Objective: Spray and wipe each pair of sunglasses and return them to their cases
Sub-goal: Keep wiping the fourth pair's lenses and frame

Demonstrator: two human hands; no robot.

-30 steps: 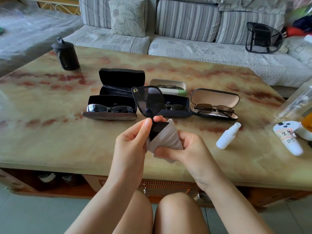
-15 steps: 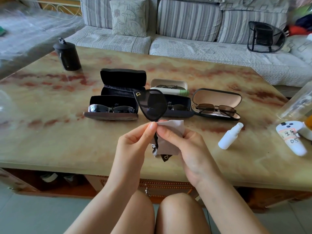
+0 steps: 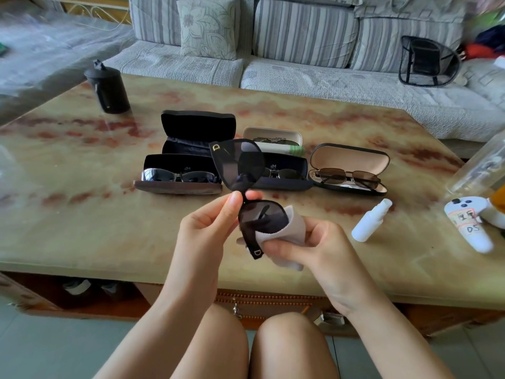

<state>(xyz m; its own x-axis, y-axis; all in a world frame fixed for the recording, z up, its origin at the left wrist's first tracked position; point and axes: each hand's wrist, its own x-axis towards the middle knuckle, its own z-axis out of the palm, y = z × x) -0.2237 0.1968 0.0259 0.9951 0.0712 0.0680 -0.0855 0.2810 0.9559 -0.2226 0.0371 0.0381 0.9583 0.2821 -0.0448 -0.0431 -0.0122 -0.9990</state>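
Observation:
Black sunglasses (image 3: pixel 240 165) with gold D marks stand on end above the near table edge. My left hand (image 3: pixel 207 228) pinches them at the bridge. My right hand (image 3: pixel 308 242) holds a grey cloth (image 3: pixel 289 231) wrapped around the lower lens. Behind them an empty black case (image 3: pixel 196 129) lies open. Three more open cases hold sunglasses: a dark one (image 3: pixel 177 176) at left, a navy one (image 3: pixel 284 173) in the middle, a beige-lined one (image 3: pixel 349 170) at right. A white spray bottle (image 3: pixel 369 220) lies on the table to the right.
A cream case (image 3: pixel 273 135) sits behind the navy one. A black canister (image 3: pixel 108 88) stands at the far left of the marble table (image 3: pixel 68 214). A white controller (image 3: pixel 470 222) and a clear bottle (image 3: pixel 481 165) are at the right edge. A striped sofa (image 3: pixel 300 50) lies beyond.
The right hand has slid the cloth down from the bridge onto the lower lens, leaving more of that lens uncovered. The left hand keeps its pinch.

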